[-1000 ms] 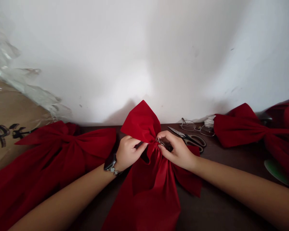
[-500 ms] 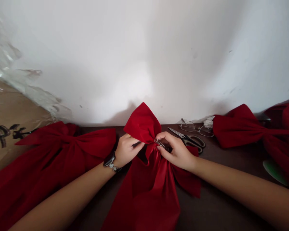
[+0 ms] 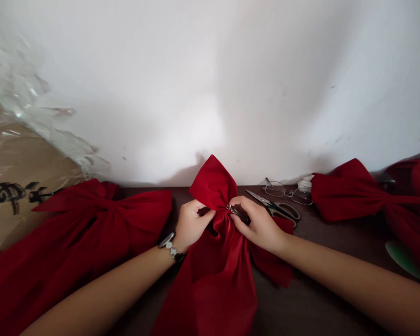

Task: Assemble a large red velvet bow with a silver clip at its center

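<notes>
Where fingers [image 3: 241, 205] pinch it, the red bow [image 3: 215, 266] narrows into creases

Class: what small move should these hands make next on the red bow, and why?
Probably squeeze the small metal tool in the right hand: its tip sits at the gathered waist of the red bow, which the left hand pinches.

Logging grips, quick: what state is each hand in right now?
Left hand: closed, pinching the gathered middle of the red bow.
Right hand: closed on a small metal tool held at the bow's middle.
</notes>
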A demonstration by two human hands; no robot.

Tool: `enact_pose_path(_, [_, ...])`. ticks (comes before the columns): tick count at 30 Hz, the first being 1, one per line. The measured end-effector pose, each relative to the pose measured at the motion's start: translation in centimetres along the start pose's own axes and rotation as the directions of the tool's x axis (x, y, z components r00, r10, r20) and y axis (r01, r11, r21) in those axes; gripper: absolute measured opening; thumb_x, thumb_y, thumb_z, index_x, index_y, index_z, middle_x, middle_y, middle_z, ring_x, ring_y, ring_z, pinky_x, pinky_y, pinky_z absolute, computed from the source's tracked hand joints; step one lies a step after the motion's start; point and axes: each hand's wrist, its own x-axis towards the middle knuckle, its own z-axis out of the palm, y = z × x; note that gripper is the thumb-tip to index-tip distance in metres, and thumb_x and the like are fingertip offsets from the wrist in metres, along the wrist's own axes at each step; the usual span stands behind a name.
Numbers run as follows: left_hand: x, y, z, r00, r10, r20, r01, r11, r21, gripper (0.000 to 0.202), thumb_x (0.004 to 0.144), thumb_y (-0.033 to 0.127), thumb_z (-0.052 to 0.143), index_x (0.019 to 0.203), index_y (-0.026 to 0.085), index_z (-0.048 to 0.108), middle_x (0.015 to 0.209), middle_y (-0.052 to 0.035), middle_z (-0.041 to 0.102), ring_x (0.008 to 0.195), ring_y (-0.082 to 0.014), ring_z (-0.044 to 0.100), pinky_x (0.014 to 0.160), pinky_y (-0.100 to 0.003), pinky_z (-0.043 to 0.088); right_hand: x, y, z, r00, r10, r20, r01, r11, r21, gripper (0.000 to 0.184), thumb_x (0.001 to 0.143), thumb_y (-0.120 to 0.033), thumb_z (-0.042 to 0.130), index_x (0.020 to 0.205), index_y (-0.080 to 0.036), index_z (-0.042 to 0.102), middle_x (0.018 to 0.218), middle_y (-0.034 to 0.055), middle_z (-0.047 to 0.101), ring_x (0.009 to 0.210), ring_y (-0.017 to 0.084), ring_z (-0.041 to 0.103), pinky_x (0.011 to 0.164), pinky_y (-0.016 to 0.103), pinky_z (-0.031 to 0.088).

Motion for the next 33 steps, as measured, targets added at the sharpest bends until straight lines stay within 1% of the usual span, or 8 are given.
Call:
enact_pose_path(3, [0.1, -0.1, -0.1, 0.999, 0.012, 0.035, -0.012, 1.0, 0.002, 0.017, 0.077, 0.018, 0.06, 0.088, 0.012, 0.072, 0.089, -0.0085, 0.074, 0.084, -0.0203, 0.068, 0.079, -0.028, 0.052, 0.1, 0.1, 0.1, 1.0, 0.015, -0.017, -0.015, 1.0, 0.005, 0.021, 0.083, -0.011, 0.049, 0.102, -0.021, 0.048, 0.093, 0.0042, 0.061, 0.083, 0.015, 0.06, 0.077, 0.026, 0.046])
enact_pose_path(5, [0.3, -0.2, -0.1, 0.998, 0.03, 0.048, -0.032, 0.999, 0.04, 0.018, 0.077, 0.018, 0.06, 0.088, 0.012, 0.072, 0.087, -0.0077, 0.074, 0.081, -0.0195, 0.068, 0.078, -0.028, 0.052, 0.1, 0.2, 0.2, 0.999, 0.024, -0.025, -0.023, 1.0, 0.016, 0.02, 0.083, -0.011, 0.049, 0.101, -0.021, 0.049, 0.092, 0.004, 0.061, 0.083, 0.015, 0.06, 0.077, 0.025, 0.046])
enact_pose_path(11, [0.9, -0.5, -0.6, 0.984, 0.165, 0.065, -0.176, 0.949, 0.262, 0.013, 0.075, 0.015, 0.061, 0.078, 0.013, 0.073, 0.08, -0.008, 0.074, 0.072, -0.0187, 0.067, 0.069, -0.026, 0.051, 0.2, 0.2, 0.1, 0.999, 0.03, 0.021, -0.032, 0.996, 0.083, 0.017, 0.084, -0.012, 0.049, 0.099, -0.021, 0.048, 0.087, 0.0019, 0.058, 0.076, 0.013, 0.058, 0.073, 0.024, 0.046])
enact_pose_path(14, [1.0, -0.6, -0.6, 0.974, 0.218, 0.062, -0.227, 0.931, 0.287, 0.013, 0.075, 0.012, 0.061, 0.077, 0.014, 0.074, 0.079, -0.0076, 0.074, 0.071, -0.0182, 0.067, 0.067, -0.025, 0.05, 0.1, 0.2, 0.1, 0.998, 0.04, 0.04, -0.045, 0.99, 0.131, 0.015, 0.085, -0.013, 0.049, 0.097, -0.021, 0.047, 0.086, 0.0017, 0.057, 0.075, 0.013, 0.057, 0.071, 0.023, 0.046])
enact_pose_path(17, [1.0, -0.5, -0.6, 0.968, 0.243, 0.059, -0.249, 0.93, 0.271, 0.013, 0.074, 0.01, 0.061, 0.075, 0.015, 0.073, 0.078, -0.0069, 0.075, 0.071, -0.0177, 0.067, 0.067, -0.025, 0.05, 0.1, 0.1, 0.1, 0.998, 0.038, 0.053, -0.046, 0.987, 0.154, 0.014, 0.085, -0.014, 0.049, 0.097, -0.021, 0.047, 0.085, 0.0015, 0.056, 0.073, 0.012, 0.056, 0.069, 0.023, 0.045])
enact_pose_path(21, [1.0, -0.3, -0.5, 0.965, 0.258, 0.052, -0.263, 0.938, 0.223, 0.014, 0.074, 0.011, 0.06, 0.074, 0.016, 0.073, 0.079, -0.0056, 0.075, 0.072, -0.0177, 0.069, 0.068, -0.024, 0.05, 0.2, 0.0, 0.0, 0.998, 0.033, 0.058, -0.041, 0.987, 0.155, 0.014, 0.085, -0.014, 0.049, 0.098, -0.021, 0.047, 0.084, 0.0012, 0.056, 0.071, 0.012, 0.056, 0.068, 0.023, 0.046])
enact_pose_path(27, [0.9, -0.2, -0.4, 0.978, 0.203, 0.052, -0.21, 0.954, 0.214, 0.014, 0.074, 0.014, 0.06, 0.076, 0.016, 0.073, 0.081, -0.0061, 0.075, 0.074, -0.0194, 0.069, 0.07, -0.027, 0.05, 0.1, 0.2, 0.0, 0.998, 0.02, 0.067, -0.028, 0.993, 0.119, 0.012, 0.086, -0.015, 0.05, 0.096, -0.021, 0.049, 0.082, 0.001, 0.057, 0.07, 0.013, 0.056, 0.066, 0.023, 0.046])
enact_pose_path(33, [1.0, -0.2, -0.3, 0.984, 0.164, 0.064, -0.173, 0.97, 0.172, 0.013, 0.074, 0.013, 0.058, 0.073, 0.014, 0.072, 0.075, -0.0053, 0.074, 0.068, -0.0172, 0.067, 0.065, -0.024, 0.049, -0.2, 0.1, 0.2, 1.0, 0.028, 0.0, -0.028, 0.994, 0.104, 0.014, 0.085, -0.014, 0.051, 0.097, -0.021, 0.049, 0.087, 0.0033, 0.059, 0.076, 0.015, 0.059, 0.071, 0.026, 0.048])
